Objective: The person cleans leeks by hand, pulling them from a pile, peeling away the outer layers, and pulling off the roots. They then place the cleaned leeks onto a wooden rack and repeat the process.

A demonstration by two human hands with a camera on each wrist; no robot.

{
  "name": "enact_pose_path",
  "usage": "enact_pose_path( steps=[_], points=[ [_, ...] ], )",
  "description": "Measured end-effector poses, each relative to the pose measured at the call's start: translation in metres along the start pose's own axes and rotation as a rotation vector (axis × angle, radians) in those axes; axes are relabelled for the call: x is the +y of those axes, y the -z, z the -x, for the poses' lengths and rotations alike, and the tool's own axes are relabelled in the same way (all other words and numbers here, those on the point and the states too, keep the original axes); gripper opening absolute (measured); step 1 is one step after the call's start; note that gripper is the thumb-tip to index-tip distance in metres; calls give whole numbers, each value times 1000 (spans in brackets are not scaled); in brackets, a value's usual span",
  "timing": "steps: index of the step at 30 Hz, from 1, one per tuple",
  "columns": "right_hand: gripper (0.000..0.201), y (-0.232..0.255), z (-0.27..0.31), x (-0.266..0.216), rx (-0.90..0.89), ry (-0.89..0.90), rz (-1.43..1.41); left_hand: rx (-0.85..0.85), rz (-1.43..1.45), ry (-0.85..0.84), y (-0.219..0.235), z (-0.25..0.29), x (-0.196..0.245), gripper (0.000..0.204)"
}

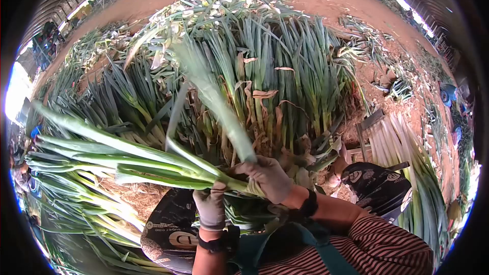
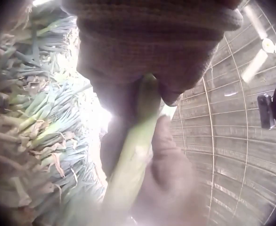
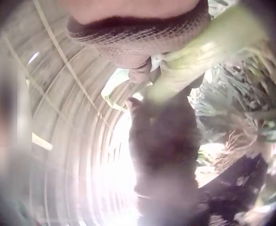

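Observation:
My gloved left hand (image 1: 210, 206) grips a leek (image 1: 153, 165) near the top of its stem, its green leaves fanning out to the left. Close beside it, my gloved right hand (image 1: 270, 177) pinches the base of a long leaf (image 1: 216, 97), which points up and away and is blurred. The stem's pale lower part passes under the right hand. In the left wrist view the pale stem (image 2: 133, 155) runs between both gloves. The right wrist view shows the stem (image 3: 189, 63) against the right glove (image 3: 138, 52).
Uncleaned leeks (image 1: 285, 71) stand packed upright in front. Trimmed leaves (image 1: 224, 0) are heaped behind them. Leeks with bare white stems (image 1: 392, 142) lie at the right, and more leafy leeks (image 1: 97, 193) at the left. Black printed covers (image 1: 173, 224) lie over the knees.

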State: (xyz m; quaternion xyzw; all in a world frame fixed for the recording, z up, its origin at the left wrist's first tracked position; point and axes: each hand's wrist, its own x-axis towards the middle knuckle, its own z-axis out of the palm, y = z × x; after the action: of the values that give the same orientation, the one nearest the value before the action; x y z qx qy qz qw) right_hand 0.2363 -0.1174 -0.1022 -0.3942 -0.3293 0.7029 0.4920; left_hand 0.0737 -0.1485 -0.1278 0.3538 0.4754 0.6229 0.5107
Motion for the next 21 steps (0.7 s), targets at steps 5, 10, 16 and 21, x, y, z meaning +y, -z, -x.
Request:
enact_pose_path(
  steps=[5,10,16,21],
  points=[
    [34,44,34,-36,75,-167,-163,121,235,21,25,-23,3,33],
    [33,120,95,-49,333,-280,57,167,242,-4,49,-31,32,37],
    [35,180,118,-39,515,-269,261,207,335,-3,25,-17,19,33],
    [59,146,106,-65,478,355,1669,63,256,57,15,-11,19,35]
  ],
)
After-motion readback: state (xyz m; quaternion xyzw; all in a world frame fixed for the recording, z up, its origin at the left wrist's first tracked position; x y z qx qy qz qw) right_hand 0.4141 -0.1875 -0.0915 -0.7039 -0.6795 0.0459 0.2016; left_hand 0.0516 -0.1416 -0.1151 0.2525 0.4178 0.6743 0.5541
